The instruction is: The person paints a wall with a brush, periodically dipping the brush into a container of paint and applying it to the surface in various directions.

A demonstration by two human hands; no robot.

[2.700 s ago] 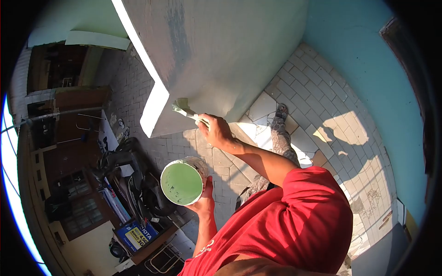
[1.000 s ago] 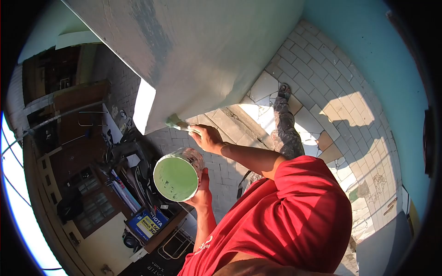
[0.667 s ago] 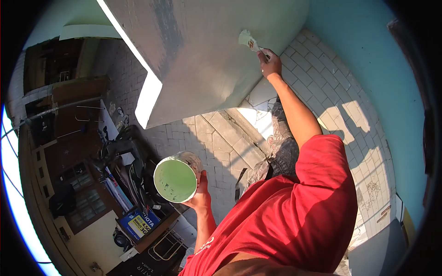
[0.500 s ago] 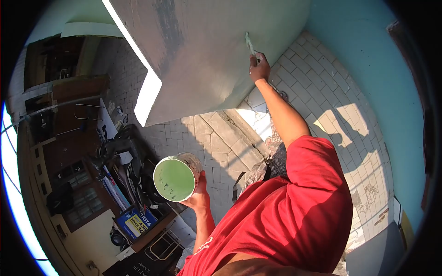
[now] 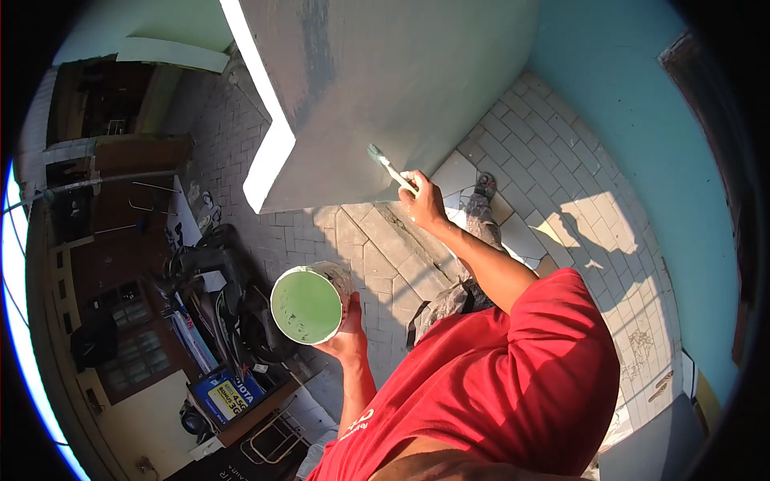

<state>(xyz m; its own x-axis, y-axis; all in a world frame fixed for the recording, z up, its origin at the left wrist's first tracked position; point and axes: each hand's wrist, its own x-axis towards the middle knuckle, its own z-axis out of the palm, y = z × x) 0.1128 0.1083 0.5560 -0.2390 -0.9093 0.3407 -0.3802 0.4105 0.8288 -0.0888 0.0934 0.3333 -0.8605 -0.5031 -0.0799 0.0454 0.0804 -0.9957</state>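
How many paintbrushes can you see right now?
1. The paintbrush is in the right hand, bristles against the grey wall. The left hand holds only the paint tin; others may be hidden in the clutter.

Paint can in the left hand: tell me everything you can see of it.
The paint can is a round, lidless container, its mouth turned toward the camera, showing light green paint inside with a few darker marks. Its pale outer wall looks smeared. The left hand grips it from the side; nothing else touches it.

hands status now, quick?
left hand: closed, holding the can of green paint.
right hand: closed, holding the paintbrush.
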